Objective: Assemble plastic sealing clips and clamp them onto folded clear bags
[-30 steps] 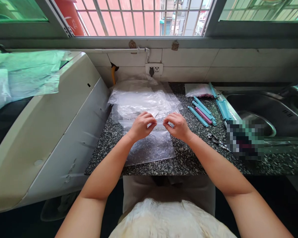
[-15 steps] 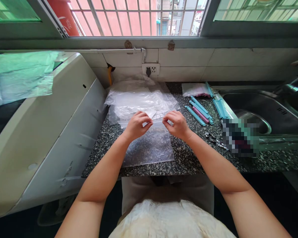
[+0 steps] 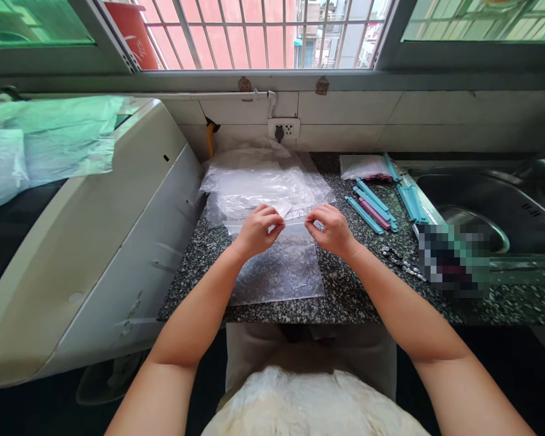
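A clear zip bag [image 3: 277, 272] lies flat on the speckled granite counter [image 3: 345, 297] in front of me. My left hand [image 3: 258, 230] pinches the bag's top strip near its left part. My right hand [image 3: 330, 229] pinches the same strip a little to the right. Both sets of fingers are closed on the strip, a short gap apart. Behind the hands lies a crumpled pile of clear plastic bags [image 3: 263, 181].
Several blue and pink sealing clips [image 3: 371, 206] lie right of the hands, with a small bag [image 3: 363, 166] behind them. A steel sink [image 3: 490, 200] sits at the right. A white appliance [image 3: 95, 230] covered by green plastic stands at the left. A wall socket [image 3: 283, 128] is behind.
Both hands stay pinched on the bag's top strip; the gap between them has changed very little. The camera view shifted slightly.
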`<control>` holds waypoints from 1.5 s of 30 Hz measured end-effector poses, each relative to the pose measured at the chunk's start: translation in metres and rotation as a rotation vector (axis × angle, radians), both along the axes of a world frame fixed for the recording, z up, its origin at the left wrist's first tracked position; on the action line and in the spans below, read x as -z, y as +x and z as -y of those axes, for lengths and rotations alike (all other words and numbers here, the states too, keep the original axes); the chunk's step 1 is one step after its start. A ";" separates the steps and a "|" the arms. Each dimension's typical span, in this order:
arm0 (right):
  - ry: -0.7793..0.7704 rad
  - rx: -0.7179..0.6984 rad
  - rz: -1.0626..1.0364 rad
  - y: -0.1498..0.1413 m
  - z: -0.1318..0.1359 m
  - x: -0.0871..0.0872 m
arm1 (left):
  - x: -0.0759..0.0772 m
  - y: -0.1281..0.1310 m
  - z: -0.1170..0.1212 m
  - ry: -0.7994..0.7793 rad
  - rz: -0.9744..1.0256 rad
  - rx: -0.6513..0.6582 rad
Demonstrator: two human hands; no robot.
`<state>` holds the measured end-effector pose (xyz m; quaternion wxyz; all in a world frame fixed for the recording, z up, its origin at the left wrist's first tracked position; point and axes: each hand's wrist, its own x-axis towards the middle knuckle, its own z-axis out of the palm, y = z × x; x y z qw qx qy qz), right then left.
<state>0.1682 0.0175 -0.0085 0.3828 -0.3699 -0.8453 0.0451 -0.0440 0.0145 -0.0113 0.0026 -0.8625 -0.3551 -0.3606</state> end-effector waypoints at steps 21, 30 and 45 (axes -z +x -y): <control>0.013 -0.009 0.080 -0.005 0.003 0.003 | 0.004 0.005 0.001 -0.038 -0.018 0.020; 0.008 0.014 0.060 -0.003 0.003 0.001 | 0.003 0.000 -0.001 -0.017 -0.009 0.012; -0.011 0.036 0.046 0.000 0.002 -0.001 | 0.001 0.000 0.000 -0.003 -0.011 0.004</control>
